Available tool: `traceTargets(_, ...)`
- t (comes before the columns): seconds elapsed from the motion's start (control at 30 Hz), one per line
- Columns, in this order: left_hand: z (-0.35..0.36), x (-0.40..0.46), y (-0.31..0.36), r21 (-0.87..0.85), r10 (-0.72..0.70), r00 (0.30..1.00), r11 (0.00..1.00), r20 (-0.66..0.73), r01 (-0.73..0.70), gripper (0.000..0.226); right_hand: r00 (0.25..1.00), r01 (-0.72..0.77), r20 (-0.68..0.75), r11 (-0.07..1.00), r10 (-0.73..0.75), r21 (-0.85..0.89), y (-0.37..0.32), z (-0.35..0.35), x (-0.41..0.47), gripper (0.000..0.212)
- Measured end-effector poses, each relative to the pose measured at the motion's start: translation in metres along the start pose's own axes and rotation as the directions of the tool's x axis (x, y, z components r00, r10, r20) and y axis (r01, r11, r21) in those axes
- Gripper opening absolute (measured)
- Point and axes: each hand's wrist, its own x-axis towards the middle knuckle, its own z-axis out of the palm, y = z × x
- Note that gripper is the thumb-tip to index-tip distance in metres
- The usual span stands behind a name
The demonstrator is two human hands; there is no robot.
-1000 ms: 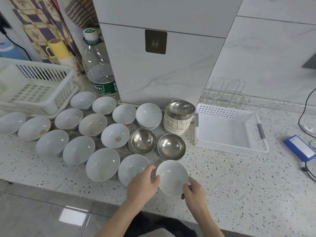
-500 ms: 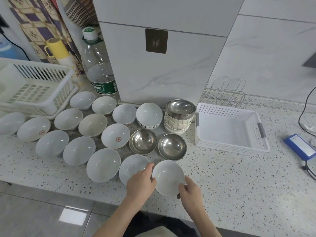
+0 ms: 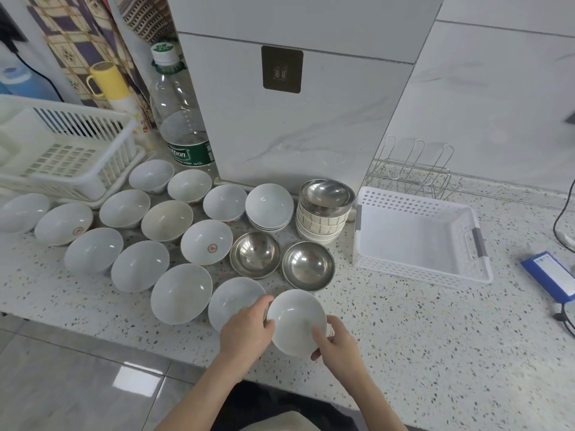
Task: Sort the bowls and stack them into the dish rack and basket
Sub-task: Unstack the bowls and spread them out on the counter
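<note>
A small white bowl (image 3: 295,318) is at the counter's front edge, held from both sides. My left hand (image 3: 247,332) grips its left rim and my right hand (image 3: 337,343) grips its right rim with the thumb inside. Several white bowls (image 3: 182,293) spread across the counter to the left. Two steel bowls (image 3: 308,265) sit just behind the held bowl. A stack of striped bowls topped by a steel one (image 3: 325,209) stands further back. The white dish rack (image 3: 62,150) is at the far left, the white perforated basket (image 3: 417,237) at the right; both hold nothing.
A large water bottle (image 3: 180,119) and a yellow cup (image 3: 107,80) stand behind the bowls. A wire rack (image 3: 413,172) sits behind the basket. A blue device (image 3: 550,275) with a cable lies at the far right. The counter edge runs just below my hands.
The held bowl has shifted slightly left, toward the neighbouring white bowl, with both hands still on it. My right thumb now lies inside the rim.
</note>
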Motion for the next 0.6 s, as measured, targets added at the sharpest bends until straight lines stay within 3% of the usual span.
traceTargets(0.1,-0.001,0.003,-0.001,-0.103,-0.040,0.999,0.994,-0.012,0.039,0.041,1.000,-0.001,-0.012,0.994,-0.001,-0.112,-0.008,-0.013,0.003,0.040)
traceTargets(0.17,-0.005,0.009,-0.001,-0.184,-0.066,0.998,0.981,-0.023,0.060,0.039,0.996,-0.009,-0.094,0.986,-0.006,-0.164,-0.014,-0.023,0.004,0.040)
traceTargets(0.27,-0.020,0.027,-0.003,-0.299,-0.103,0.995,0.949,-0.010,0.096,0.036,0.973,0.024,-0.224,0.986,-0.061,-0.164,-0.028,-0.034,0.009,0.037)
traceTargets(0.4,-0.052,0.067,-0.009,-0.401,-0.118,0.993,0.911,-0.019,0.100,0.034,0.952,0.079,-0.286,0.990,-0.109,-0.115,-0.056,-0.035,0.023,0.027)
traceTargets(0.6,-0.095,0.134,-0.013,-0.401,-0.116,0.990,0.906,0.075,0.136,0.064,0.935,0.116,-0.330,0.991,-0.129,-0.060,-0.095,-0.011,0.047,0.027)
